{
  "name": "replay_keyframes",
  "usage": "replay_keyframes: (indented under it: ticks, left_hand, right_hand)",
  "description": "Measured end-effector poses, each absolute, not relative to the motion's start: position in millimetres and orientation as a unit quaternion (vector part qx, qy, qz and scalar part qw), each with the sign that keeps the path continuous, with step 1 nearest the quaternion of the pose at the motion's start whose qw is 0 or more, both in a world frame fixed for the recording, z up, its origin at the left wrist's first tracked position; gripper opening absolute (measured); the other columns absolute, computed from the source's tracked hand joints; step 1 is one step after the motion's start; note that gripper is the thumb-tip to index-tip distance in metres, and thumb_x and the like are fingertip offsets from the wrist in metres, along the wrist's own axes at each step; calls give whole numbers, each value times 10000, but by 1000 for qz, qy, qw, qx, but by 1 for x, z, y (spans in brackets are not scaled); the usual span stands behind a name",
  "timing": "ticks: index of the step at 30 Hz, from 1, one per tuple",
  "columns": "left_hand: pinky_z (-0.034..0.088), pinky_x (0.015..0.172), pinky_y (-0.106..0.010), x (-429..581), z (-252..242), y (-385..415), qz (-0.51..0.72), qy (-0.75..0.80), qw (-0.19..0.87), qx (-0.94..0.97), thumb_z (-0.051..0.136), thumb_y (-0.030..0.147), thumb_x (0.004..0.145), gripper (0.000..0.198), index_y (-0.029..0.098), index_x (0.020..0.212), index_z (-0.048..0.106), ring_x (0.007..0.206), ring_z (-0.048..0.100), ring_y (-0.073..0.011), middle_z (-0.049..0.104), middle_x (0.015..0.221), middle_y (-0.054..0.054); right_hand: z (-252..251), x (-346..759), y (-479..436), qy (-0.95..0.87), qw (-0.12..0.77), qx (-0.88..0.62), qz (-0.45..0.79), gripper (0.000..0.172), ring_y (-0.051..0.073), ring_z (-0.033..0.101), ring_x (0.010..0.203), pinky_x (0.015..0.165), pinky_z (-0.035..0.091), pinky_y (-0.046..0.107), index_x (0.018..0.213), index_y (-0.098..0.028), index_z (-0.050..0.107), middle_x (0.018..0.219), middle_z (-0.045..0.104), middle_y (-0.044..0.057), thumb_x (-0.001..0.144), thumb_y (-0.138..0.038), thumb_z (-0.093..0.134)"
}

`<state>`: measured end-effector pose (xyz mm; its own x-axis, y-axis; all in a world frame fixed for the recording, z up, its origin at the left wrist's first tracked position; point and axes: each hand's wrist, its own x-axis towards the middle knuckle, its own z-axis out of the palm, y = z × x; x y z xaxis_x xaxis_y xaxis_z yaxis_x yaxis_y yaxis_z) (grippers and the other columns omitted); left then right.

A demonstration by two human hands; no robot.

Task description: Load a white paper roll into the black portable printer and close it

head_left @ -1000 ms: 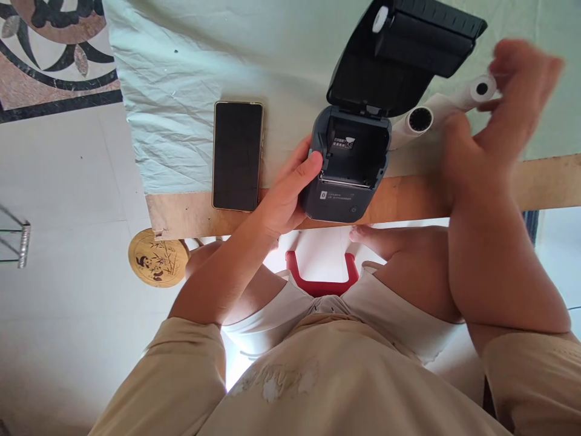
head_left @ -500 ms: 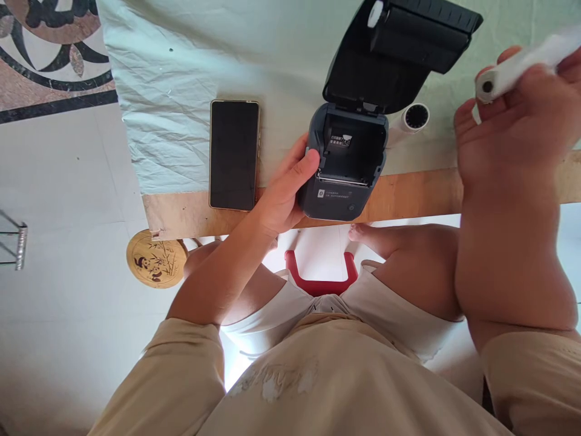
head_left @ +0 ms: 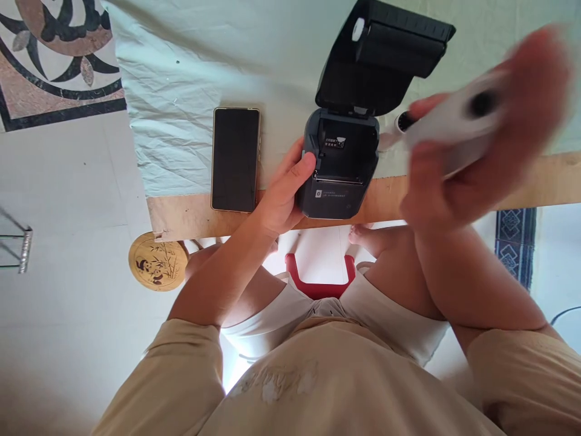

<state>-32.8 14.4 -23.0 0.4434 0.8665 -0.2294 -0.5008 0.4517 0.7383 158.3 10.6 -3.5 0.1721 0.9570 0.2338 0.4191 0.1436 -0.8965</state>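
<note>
A dark grey label printer (head_left: 338, 175) stands at the table's near edge with its black lid (head_left: 385, 54) swung up, so the paper bay shows bare. My left hand (head_left: 284, 197) grips the printer's left side, thumb on its top corner. My right hand (head_left: 481, 139), blurred by motion, is raised to the right of the printer and is closed round a white paper roll (head_left: 454, 124). A second white roll (head_left: 399, 124) lies on the cloth just behind it, mostly hidden.
A black phone (head_left: 236, 158) lies face up left of the printer. A pale green cloth (head_left: 190, 79) covers the wooden table (head_left: 181, 215). Below are a red stool (head_left: 320, 281), a round bamboo stool (head_left: 157, 261) and a blue patterned mat (head_left: 515, 242).
My right hand picked up one white roll from beside the printer and has carried it left and down toward the open printer. The left hand has stayed on the printer.
</note>
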Motion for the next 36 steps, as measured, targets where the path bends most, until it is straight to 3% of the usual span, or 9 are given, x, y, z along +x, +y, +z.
replay_keyframes:
  ticks: [1, 4, 13, 16, 21, 26, 32, 36]
  left_hand:
    - [546, 663, -240, -33, -23, 14, 429, 307, 793, 304, 612, 482, 796, 318, 281, 1040, 581, 846, 682, -145, 669, 905, 19]
    - [553, 666, -255, -35, -24, 13, 417, 317, 792, 314, 670, 431, 758, 405, 288, 1112, 536, 890, 688, -174, 676, 988, 11]
    - [530, 586, -224, -39, -23, 13, 398, 316, 808, 298, 676, 406, 764, 401, 294, 1120, 530, 700, 647, -114, 646, 939, 10]
    - [526, 583, -233, -38, -24, 12, 401, 322, 801, 306, 672, 417, 767, 409, 295, 1130, 531, 738, 669, -137, 640, 886, 15]
    - [549, 656, -257, -38, -23, 11, 401, 342, 793, 307, 652, 419, 778, 390, 308, 1133, 537, 860, 683, -163, 654, 985, 14]
    - [558, 698, -272, -37, -23, 13, 409, 334, 793, 304, 659, 437, 758, 374, 299, 1087, 546, 867, 683, -172, 678, 964, 13]
    - [528, 646, -202, -36, -24, 13, 452, 290, 799, 270, 702, 350, 746, 313, 261, 1018, 576, 712, 630, -84, 627, 817, 41]
    - [519, 639, -158, -37, -21, 12, 455, 290, 797, 272, 685, 217, 761, 277, 258, 1009, 569, 704, 620, -50, 643, 817, 57]
  right_hand:
    - [-1, 149, 7, -634, 486, -551, 243, 447, 284, 459, 1227, 952, 456, 483, 1169, -468, 546, 1206, 543, -45, 737, -553, 616]
    - [1, 133, 6, -763, 472, -437, 60, 428, 218, 575, 977, 816, 504, 431, 1209, -393, 519, 978, 595, 14, 797, -299, 590]
    - [4, 125, 13, -755, 426, -494, 69, 240, 233, 652, 878, 711, 464, 402, 897, -284, 459, 913, 659, 6, 756, -118, 560]
    - [4, 126, 12, -767, 393, -503, 66, 205, 224, 656, 886, 709, 466, 389, 853, -277, 482, 946, 679, -1, 761, -114, 564]
    - [0, 129, 12, -774, 395, -491, 59, 192, 217, 663, 925, 786, 488, 427, 802, -290, 561, 964, 694, -29, 743, -108, 578]
    - [0, 127, 8, -755, 424, -500, -19, 154, 192, 586, 713, 674, 474, 410, 757, -314, 656, 764, 635, -7, 731, -171, 603]
    - [-2, 119, 3, -787, 451, -420, 6, 160, 133, 496, 624, 566, 419, 322, 770, -295, 666, 661, 580, -24, 733, -144, 628]
    - [-2, 117, 3, -801, 462, -380, 11, 44, 121, 472, 630, 591, 411, 317, 718, -258, 657, 655, 557, -15, 755, -272, 675]
